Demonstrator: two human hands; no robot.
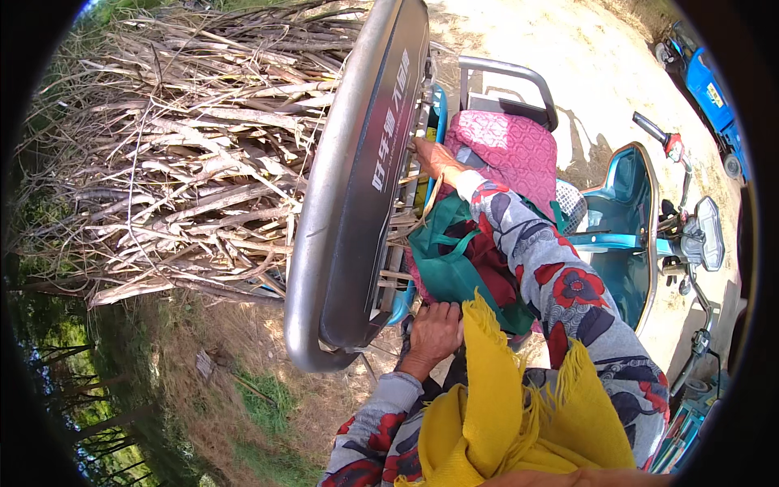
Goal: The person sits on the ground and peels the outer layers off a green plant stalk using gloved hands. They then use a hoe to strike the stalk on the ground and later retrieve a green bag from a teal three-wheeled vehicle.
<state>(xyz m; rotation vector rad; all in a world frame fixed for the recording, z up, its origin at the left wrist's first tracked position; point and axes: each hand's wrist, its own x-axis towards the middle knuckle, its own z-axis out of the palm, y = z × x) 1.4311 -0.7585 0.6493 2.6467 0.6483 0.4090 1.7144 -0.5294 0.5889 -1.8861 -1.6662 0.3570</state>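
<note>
My right hand [435, 161] reaches up to the slatted frame behind the dark, silver-rimmed backrest [377, 170] of a cargo tricycle. Its fingers are bent at the slats; whether they grip anything is too small to tell. My left hand [435, 335] is lower, fingers curled down by the near edge of the seat. Its fingertips are hidden. Between my arms, a green fabric bag [447, 277] with dark red cloth [490, 277] lies on the seat. Pink quilted padding [511, 143] covers the seat beyond. Loose sticks [398, 277] poke through beside the backrest.
A large pile of dry branches [213, 158] lies behind the backrest. Handlebars [700, 243] and a blue front shield [621, 243] are at right. My yellow fringed scarf [493, 377] hangs close to the bag. Another blue vehicle [709, 85] stands at far right.
</note>
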